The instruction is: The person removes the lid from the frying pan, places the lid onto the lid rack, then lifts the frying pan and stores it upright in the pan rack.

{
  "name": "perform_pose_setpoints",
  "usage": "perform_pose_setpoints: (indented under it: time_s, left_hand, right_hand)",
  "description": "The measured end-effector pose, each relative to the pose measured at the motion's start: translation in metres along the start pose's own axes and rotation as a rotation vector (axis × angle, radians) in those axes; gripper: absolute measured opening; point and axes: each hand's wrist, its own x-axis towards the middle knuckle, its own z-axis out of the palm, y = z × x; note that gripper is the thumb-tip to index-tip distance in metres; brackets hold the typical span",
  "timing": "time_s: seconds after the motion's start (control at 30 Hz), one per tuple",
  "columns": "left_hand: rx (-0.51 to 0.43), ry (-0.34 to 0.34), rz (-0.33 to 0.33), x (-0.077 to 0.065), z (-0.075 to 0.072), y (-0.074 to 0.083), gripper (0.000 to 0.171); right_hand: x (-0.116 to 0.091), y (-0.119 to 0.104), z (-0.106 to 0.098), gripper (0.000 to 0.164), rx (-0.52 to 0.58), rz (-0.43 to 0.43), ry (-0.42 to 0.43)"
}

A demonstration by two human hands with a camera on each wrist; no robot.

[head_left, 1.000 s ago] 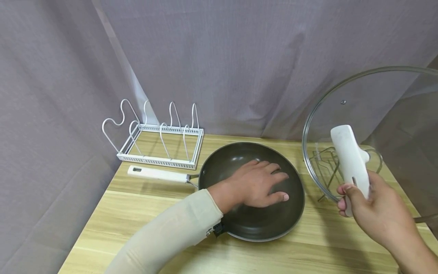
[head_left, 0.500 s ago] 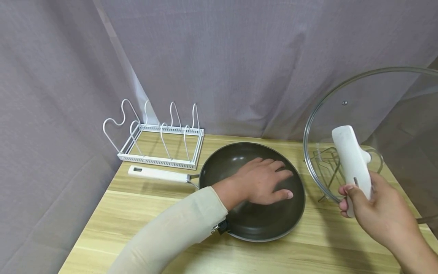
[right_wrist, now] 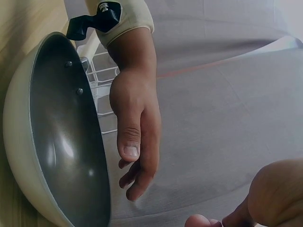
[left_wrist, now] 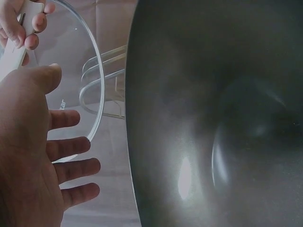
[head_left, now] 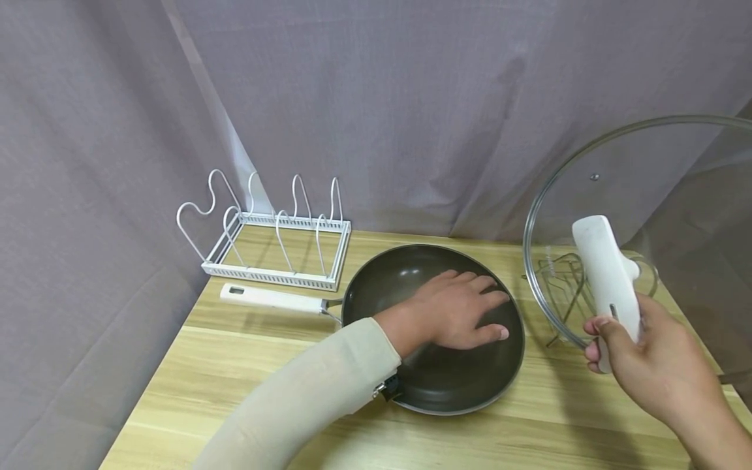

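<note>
A dark-coated frying pan (head_left: pixel 446 385) with a white handle (head_left: pixel 273 299) sits on the wooden table, its handle pointing left. Over the pan hangs my left hand (head_left: pixel 455 312), fingers loosely spread and holding nothing. The right wrist view shows that hand (right_wrist: pixel 137 123) apart from the pan's rim. At the right, my right hand (head_left: pixel 658 365) grips the white handle (head_left: pixel 608 277) of a large glass lid (head_left: pixel 531 238), which is held up and tilted steeply. The lid's right part runs out of the head view.
Left of the pan, at the back, stands a white rack (head_left: pixel 270 277) with several wire loops. A metal wire stand (head_left: pixel 564 287) shows behind the lid, seen through its glass. Grey curtains (head_left: pixel 382 117) close off the back and sides of the table (head_left: pixel 235 365).
My left hand has drifted a little to the right above the pan. The lid, still gripped by my right hand, has shifted very slightly right. The pan and rack stay put.
</note>
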Motion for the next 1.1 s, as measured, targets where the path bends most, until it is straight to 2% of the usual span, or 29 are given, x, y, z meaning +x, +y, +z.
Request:
perform_pose_setpoints:
  time_s: [0.67, 1.1]
  left_hand:
    - [-0.025, -0.036, -0.011, 0.014, 0.003, 0.003, 0.071]
    - [0.012, -0.016, 0.006, 0.019, -0.002, 0.006, 0.07]
  right_hand:
    - [0.002, 0.004, 0.001, 0.032, -0.035, 0.018, 0.003]
    - [0.004, 0.004, -0.004, 0.031, -0.055, 0.012, 0.016]
